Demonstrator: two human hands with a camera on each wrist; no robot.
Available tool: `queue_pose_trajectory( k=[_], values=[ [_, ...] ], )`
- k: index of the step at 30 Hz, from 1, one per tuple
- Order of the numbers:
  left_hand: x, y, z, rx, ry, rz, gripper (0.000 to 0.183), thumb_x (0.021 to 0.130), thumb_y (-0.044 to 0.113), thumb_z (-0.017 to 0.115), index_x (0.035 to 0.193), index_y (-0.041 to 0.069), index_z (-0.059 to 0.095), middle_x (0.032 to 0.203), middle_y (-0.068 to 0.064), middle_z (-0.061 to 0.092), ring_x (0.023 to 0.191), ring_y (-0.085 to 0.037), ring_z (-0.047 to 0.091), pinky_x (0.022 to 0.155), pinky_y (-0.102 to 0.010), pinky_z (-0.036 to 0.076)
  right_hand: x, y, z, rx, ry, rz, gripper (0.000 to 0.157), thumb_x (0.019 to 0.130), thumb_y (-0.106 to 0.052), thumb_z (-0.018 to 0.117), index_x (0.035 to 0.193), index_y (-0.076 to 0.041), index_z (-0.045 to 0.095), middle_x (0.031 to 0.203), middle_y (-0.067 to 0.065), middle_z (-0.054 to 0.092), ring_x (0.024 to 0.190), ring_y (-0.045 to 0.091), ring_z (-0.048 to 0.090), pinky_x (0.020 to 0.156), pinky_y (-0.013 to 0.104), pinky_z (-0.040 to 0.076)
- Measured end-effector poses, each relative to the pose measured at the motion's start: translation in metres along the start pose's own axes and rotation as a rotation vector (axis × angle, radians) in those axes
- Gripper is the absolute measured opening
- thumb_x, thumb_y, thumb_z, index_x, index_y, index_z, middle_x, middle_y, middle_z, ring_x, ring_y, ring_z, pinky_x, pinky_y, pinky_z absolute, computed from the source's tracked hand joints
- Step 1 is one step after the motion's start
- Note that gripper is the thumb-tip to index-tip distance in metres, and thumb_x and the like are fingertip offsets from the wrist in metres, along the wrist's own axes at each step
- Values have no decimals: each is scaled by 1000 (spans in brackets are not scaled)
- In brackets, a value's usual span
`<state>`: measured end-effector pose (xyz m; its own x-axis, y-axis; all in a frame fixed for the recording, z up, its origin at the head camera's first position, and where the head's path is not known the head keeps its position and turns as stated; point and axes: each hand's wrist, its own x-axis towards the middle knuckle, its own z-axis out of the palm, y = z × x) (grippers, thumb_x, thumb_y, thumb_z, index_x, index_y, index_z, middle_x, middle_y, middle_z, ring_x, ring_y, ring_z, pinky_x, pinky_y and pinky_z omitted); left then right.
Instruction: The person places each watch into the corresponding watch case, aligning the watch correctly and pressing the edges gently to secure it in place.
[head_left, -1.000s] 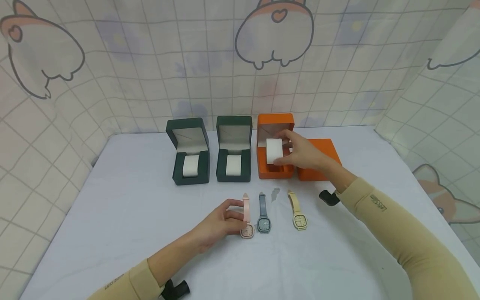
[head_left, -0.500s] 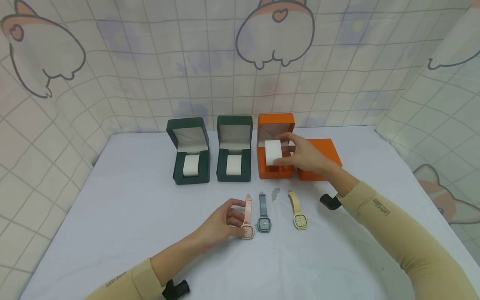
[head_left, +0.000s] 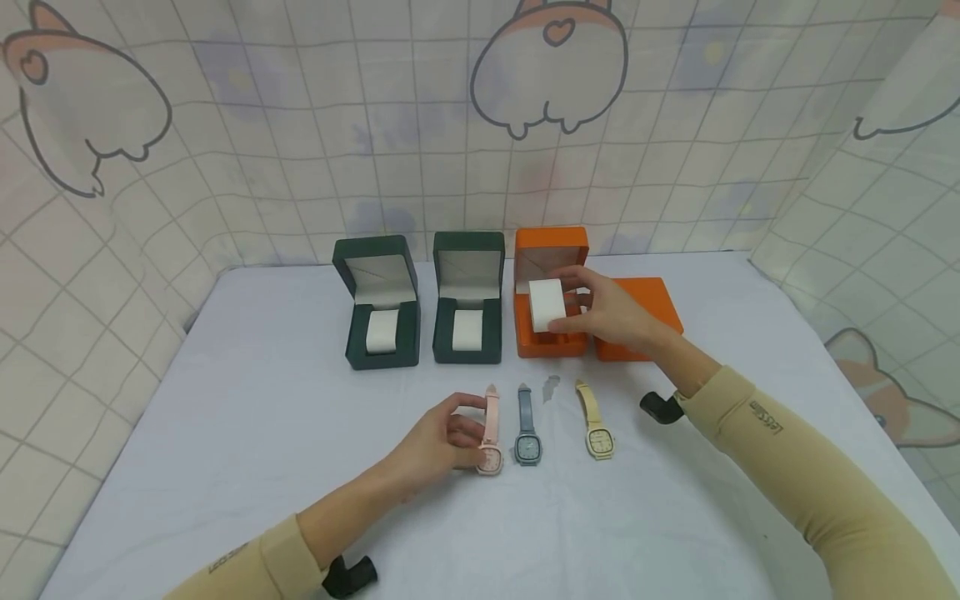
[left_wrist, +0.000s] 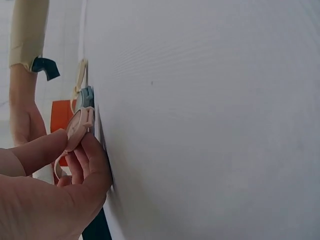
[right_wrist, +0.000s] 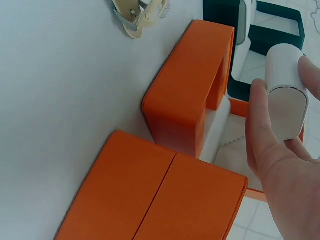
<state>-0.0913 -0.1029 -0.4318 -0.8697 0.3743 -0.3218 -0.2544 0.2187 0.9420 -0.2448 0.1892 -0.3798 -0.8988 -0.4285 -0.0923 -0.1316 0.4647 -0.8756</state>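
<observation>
A pink watch [head_left: 491,421] with its strap pointing away lies between the thumb and fingers of my left hand [head_left: 435,442], pinched at the case. In the left wrist view the watch case [left_wrist: 76,129] is tilted, its strap hanging behind. My right hand [head_left: 611,315] holds a white watch cushion [head_left: 546,305] by its sides, over the open orange watch box [head_left: 525,343]. The right wrist view shows the cushion's flat end [right_wrist: 287,115] beyond the box's orange wall [right_wrist: 185,80]. Right of the pink watch lie a blue-grey watch [head_left: 528,447] and a yellow watch [head_left: 599,442].
Two open dark green watch boxes [head_left: 356,354] [head_left: 467,356], each with a white cushion inside, stand left of the orange one. A closed orange box [head_left: 648,293] sits to its right, partly behind my right forearm. A patterned curtain [head_left: 420,125] hangs behind the table.
The white cushion has dipped slightly and shifted a little left in my right hand. My left hand moved the pink watch slightly right, then back left.
</observation>
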Motion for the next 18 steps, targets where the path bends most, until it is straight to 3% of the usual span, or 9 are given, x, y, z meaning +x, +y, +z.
queue_pose_trajectory(
  k=[8,18],
  values=[
    [1,1,-7,-90,31,-2,62,89,-7,74,144,7,49,111,-13,66,99,-22,68,84,-32,59,-3,-1,1,7,-5,-1,77,88,-18,84,152,-10,41,144,16,48,123,37,55,102,50,50],
    [7,9,-12,-124,69,19,60,90,-7,73,144,7,50,115,-14,66,101,-23,68,86,-33,59,-6,2,6,16,10,-9,78,87,-22,86,152,-12,43,140,14,54,122,35,57,102,48,50]
  ],
)
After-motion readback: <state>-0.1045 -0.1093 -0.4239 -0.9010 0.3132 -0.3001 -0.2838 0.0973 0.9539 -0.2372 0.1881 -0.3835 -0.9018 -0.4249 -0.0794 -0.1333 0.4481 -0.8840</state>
